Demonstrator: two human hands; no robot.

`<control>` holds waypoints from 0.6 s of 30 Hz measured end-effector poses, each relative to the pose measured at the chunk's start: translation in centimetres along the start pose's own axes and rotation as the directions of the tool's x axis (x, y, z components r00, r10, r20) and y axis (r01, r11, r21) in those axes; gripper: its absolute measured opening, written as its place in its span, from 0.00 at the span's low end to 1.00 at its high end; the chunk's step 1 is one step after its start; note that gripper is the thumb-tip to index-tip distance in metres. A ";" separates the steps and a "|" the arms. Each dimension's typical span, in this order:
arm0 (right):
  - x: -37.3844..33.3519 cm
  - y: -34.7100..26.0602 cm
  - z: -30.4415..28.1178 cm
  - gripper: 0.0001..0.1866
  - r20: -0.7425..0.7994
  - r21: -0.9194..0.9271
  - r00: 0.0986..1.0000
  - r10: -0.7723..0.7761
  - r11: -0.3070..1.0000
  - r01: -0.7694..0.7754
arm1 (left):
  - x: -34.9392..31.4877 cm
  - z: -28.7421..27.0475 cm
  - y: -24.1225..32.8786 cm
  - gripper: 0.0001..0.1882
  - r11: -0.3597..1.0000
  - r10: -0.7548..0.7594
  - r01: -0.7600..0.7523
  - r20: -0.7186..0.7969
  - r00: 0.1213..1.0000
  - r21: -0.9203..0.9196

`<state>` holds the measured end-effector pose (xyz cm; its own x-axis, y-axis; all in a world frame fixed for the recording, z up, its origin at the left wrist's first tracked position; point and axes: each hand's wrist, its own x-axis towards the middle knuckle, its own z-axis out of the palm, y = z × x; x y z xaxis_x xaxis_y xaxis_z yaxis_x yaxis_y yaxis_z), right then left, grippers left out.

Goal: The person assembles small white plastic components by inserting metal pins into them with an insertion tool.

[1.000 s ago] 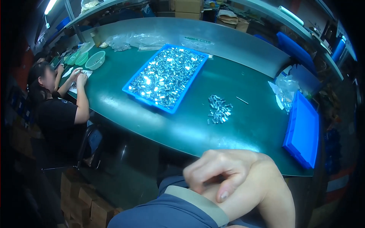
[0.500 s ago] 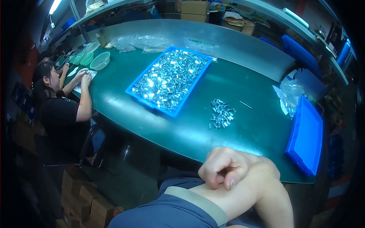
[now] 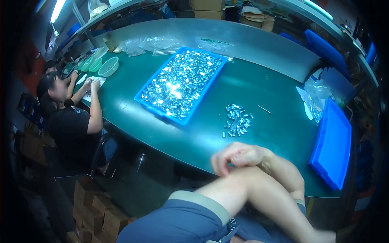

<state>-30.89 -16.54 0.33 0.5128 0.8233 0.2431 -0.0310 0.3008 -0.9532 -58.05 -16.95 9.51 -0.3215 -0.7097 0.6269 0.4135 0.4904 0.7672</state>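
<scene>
Metal pieces, loose heap [image 3: 239, 120]: one, on the green tabletop [image 3: 150, 128], just beyond the right hand [image 3: 234, 158]; pieces overlap, exact count not possible. Short, tube-like, shiny; long axes lie in mixed directions. One piece [image 3: 223, 135] at the heap's near left edge points away from the person.

Right hand: one, fingers loosely curled, blurred, beside the left elbow [image 3: 249, 178]; cannot tell whether it grips anything. Left hand: out of view, state cannot be told; its forearm slants down to the right.

Thin rod: one [image 3: 264, 109], right of the heap, long axis slanting from far left to near right.

Blue tray, filled with like pieces: one [image 3: 207, 90], left of the heap, long axis from near left to far right.

Second blue tray: one [image 3: 330, 148], at the table's right edge, long axis running away from the person.

Green bowls: at least three, far left, nearest [image 3: 110, 73] beside a seated co-worker [image 3: 69, 123].
</scene>
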 end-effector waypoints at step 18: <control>0.1 3.4 -2.4 0.36 -0.794 0.099 0.606 -0.053 0.972 0.215 | -24.5 -34.2 12.5 0.25 0.674 0.208 -0.706 -0.861 0.464 -0.218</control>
<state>-28.90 -16.54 -3.32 0.9934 0.1004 0.0553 -0.0046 0.5169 -0.8560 -15.92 -10.74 -0.87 0.6703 -0.6632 0.3331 0.6912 0.7212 0.0449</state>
